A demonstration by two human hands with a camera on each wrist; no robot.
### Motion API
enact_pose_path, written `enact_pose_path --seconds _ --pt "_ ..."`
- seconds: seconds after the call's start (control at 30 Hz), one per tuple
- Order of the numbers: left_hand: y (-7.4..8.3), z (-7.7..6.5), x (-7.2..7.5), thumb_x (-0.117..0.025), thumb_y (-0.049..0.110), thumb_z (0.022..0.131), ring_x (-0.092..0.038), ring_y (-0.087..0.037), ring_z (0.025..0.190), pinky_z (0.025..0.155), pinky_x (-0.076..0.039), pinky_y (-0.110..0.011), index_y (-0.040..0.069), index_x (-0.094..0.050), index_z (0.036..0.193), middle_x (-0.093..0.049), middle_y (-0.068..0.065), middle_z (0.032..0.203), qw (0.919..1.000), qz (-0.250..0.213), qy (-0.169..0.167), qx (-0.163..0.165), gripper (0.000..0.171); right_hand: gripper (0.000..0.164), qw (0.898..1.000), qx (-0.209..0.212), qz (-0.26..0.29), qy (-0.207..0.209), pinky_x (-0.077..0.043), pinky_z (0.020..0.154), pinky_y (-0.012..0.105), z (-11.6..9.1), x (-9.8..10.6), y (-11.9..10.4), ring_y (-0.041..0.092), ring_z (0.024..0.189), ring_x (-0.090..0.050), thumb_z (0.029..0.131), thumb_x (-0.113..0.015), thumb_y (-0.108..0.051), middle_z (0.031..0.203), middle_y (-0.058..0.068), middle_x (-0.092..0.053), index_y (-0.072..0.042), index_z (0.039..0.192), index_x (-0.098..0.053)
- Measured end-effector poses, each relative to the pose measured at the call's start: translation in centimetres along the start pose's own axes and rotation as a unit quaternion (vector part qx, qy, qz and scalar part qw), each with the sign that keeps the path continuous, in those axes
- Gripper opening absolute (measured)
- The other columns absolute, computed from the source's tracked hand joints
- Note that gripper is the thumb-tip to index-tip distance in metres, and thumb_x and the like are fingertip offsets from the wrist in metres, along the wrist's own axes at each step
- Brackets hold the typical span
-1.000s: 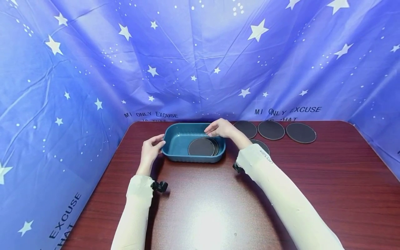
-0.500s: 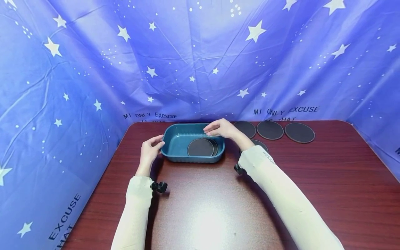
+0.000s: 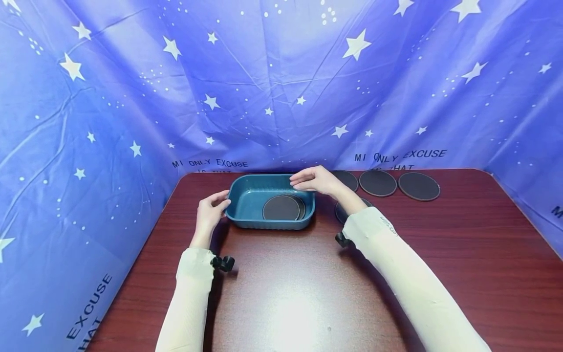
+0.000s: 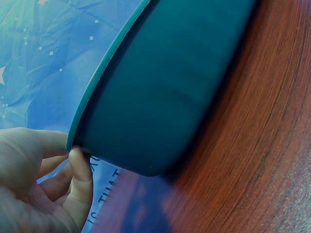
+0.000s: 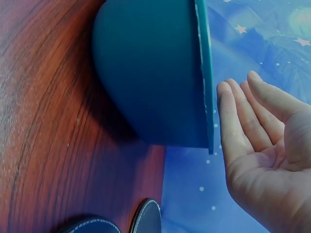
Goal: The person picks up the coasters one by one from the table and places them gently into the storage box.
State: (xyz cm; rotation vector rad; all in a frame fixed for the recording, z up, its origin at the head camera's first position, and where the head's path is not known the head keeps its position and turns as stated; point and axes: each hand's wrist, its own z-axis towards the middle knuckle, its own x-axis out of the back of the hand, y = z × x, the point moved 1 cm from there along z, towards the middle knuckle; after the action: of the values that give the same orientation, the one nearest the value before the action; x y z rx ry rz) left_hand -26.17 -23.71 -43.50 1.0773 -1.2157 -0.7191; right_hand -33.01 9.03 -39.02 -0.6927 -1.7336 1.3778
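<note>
A teal rectangular basin (image 3: 264, 225) with rounded corners stands toward the back of the table. Inside lies a dark round coaster (image 3: 281, 208), overlapping another one at its right. At the basin's left end, my left hand (image 3: 210, 215) pinches the rim between thumb and fingers; the left wrist view shows the thumb (image 4: 81, 182) outside the wall. Over the right back corner hovers my right hand (image 3: 318, 181), its fingers extended. In the right wrist view that hand holds nothing, with its fingertips (image 5: 224, 90) close beside the basin's rim (image 5: 206, 82).
Right of the basin, several more dark coasters (image 3: 378, 183) lie flat on the brown wooden table (image 3: 440, 254). One coaster (image 3: 341, 213) is partly hidden by the right forearm. A blue star-printed curtain (image 3: 242, 63) hangs behind and at the sides.
My right hand has drifted slightly right over the basin's edge, and its forearm has shifted right too. The left hand keeps its hold on the rim.
</note>
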Motion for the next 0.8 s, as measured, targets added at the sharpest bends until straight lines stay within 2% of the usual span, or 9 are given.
enact_pose_path --seconds 0.13,0.27,0.47,0.8 --pt "-0.1 0.0 0.0 -0.065 0.009 0.096 -0.058 -0.001 0.065 0.057 -0.052 -0.015 0.006 -0.065 0.132 -0.065 -0.022 0.126 1.0000 -0.001 0.001 0.000 0.037 0.041 1.000 0.006 0.009 0.010 -0.054 0.099 0.034 -0.6 0.5 0.2 0.016 0.109 -0.070 0.092 -0.067 0.000 0.128 0.030 -0.062 0.009 0.131 -0.059" --pt "-0.1 -0.1 -0.1 -0.066 0.010 0.095 -0.059 -0.002 0.067 0.058 -0.053 -0.016 0.007 -0.065 0.132 -0.066 -0.021 0.126 1.0000 0.000 0.000 0.002 0.037 0.042 1.000 0.013 0.016 0.017 -0.056 0.092 0.022 -1.1 1.1 0.8 0.007 0.102 -0.069 0.092 -0.068 -0.002 0.129 0.031 -0.061 0.010 0.131 -0.059" --pt "-0.1 0.0 -0.1 -0.066 0.009 0.096 -0.063 -0.008 0.075 0.060 -0.054 -0.016 0.008 -0.065 0.132 -0.066 -0.020 0.127 1.0000 -0.004 -0.002 0.002 0.036 0.040 0.999 0.017 0.034 0.024 -0.055 0.097 0.031 -2.1 2.0 1.3 0.003 0.099 -0.069 0.093 -0.067 -0.002 0.130 0.032 -0.060 0.009 0.131 -0.059" --pt "0.0 0.0 0.1 -0.066 0.010 0.096 -0.059 -0.003 0.068 0.059 -0.052 -0.014 0.009 -0.065 0.133 -0.065 -0.020 0.127 1.0000 -0.003 -0.003 0.007 0.037 0.042 0.998 -0.002 0.040 0.040 -0.049 0.104 0.040 -3.6 3.7 2.7 0.001 0.100 -0.069 0.094 -0.066 -0.006 0.133 0.029 -0.059 0.005 0.134 -0.058"
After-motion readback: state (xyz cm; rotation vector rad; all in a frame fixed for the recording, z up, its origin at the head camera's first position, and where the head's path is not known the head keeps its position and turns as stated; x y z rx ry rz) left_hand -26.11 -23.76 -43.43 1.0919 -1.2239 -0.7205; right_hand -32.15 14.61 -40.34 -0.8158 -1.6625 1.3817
